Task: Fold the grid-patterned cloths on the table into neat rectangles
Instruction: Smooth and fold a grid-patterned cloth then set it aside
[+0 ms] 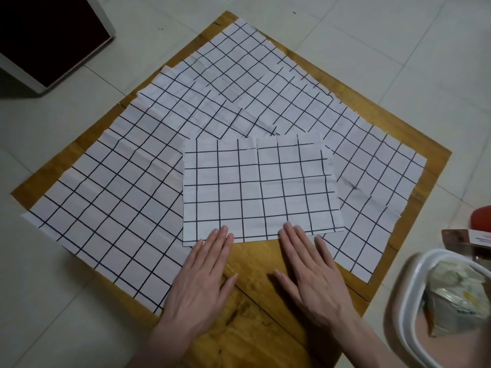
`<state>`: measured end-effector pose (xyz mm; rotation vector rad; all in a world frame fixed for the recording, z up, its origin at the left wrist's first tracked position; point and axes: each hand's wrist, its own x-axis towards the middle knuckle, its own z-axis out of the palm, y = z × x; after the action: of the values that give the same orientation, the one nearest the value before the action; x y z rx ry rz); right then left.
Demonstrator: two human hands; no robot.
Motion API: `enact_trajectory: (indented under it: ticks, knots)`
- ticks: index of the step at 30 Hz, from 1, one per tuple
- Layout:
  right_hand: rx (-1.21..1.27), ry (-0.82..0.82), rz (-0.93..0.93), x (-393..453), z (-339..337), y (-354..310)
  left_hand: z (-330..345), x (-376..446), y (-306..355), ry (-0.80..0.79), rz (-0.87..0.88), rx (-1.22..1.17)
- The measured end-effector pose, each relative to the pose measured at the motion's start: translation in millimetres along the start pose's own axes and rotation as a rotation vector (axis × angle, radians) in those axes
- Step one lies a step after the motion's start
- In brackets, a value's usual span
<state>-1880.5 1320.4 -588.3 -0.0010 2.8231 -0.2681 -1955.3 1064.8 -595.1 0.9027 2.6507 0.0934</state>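
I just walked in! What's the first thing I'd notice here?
Checked cloths spread all over the wooden table. One smaller cloth lies on top near the front, with the left hand and right hand flat at its near edge. A white tub sits lower right.

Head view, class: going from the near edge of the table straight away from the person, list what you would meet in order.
The flat hands → bare wooden table → small folded cloth → overlapping unfolded cloths → tiled floor.
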Motion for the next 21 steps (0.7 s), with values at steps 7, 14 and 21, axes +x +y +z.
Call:
enact_trajectory:
  ticks: [7,14,21]
  knots:
    - [0.028,0.054,0.180,-18.5,-3.4,34.3,1.5,-5.2,-5.7,0.006,-0.020,-0.011]
    - [0.042,0.100,0.265,-23.5,-3.1,51.7,0.1,-5.4,-5.5,-0.006,-0.011,0.018]
    - [0.067,0.167,0.280,-21.8,-6.9,46.3,-1.5,-5.5,-3.8,-0.009,-0.041,0.044]
